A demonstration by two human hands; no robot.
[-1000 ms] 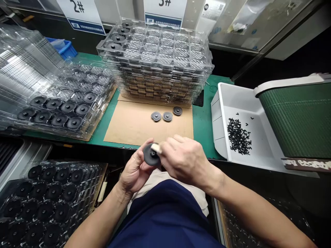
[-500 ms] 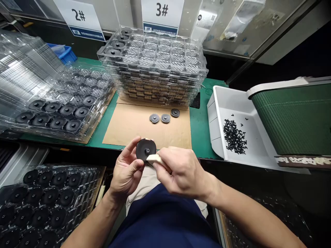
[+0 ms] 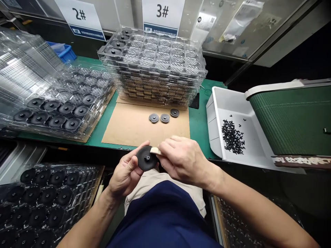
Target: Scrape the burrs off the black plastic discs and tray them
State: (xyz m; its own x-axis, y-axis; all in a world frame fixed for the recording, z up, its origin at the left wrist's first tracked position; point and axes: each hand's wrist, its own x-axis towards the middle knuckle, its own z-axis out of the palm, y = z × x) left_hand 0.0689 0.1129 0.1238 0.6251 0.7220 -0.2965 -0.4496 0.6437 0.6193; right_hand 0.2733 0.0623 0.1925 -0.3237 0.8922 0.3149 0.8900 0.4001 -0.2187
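Note:
My left hand (image 3: pixel 126 172) grips a black round disc (image 3: pixel 145 162) by its left edge, with the small hub in its middle facing up. My right hand (image 3: pixel 182 160) is closed on a cream-coloured handheld tool (image 3: pixel 155 151), whose blunt end lies over the disc's upper right rim; the rest is hidden in my fingers, so its kind is unclear. Both hands are in front of the bench edge, over my lap. Beyond them, three similar grey-black discs (image 3: pixel 164 118) lie on a cardboard sheet (image 3: pixel 124 127).
Stacked clear trays (image 3: pixel 160 74) stand behind the cardboard. More disc-filled trays sit at left (image 3: pixel 64 110) and lower left (image 3: pixel 49 196). On the right, a white bin (image 3: pixel 216 137) holds small black scraps (image 3: pixel 232 137) beside a green conveyor belt (image 3: pixel 297 120).
The tool has moved from the disc's lower right side to its upper right rim. The disc has shifted slightly down. A small dark piece now shows on the conveyor at the right.

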